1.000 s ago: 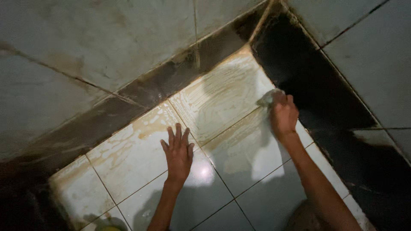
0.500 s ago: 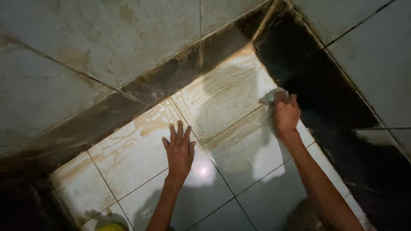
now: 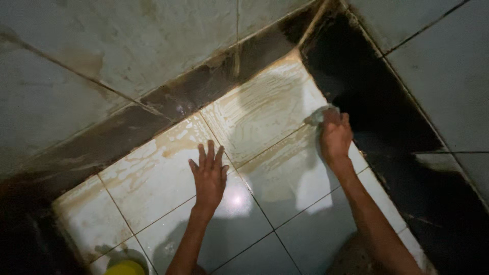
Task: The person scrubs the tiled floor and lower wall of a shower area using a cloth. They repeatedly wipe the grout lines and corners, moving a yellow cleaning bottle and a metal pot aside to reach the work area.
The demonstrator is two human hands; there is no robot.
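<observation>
On the tiled floor, right hand grips a cloth.

My right hand is closed around a pale cloth, pressed on the floor tile right of centre, just beside the dark skirting in the upper right. My left hand lies flat at centre, fingers spread, palm on the wet floor. Brownish soapy streaks cover the tiles toward the corner at top. A yellow object is at the bottom edge, left.
</observation>
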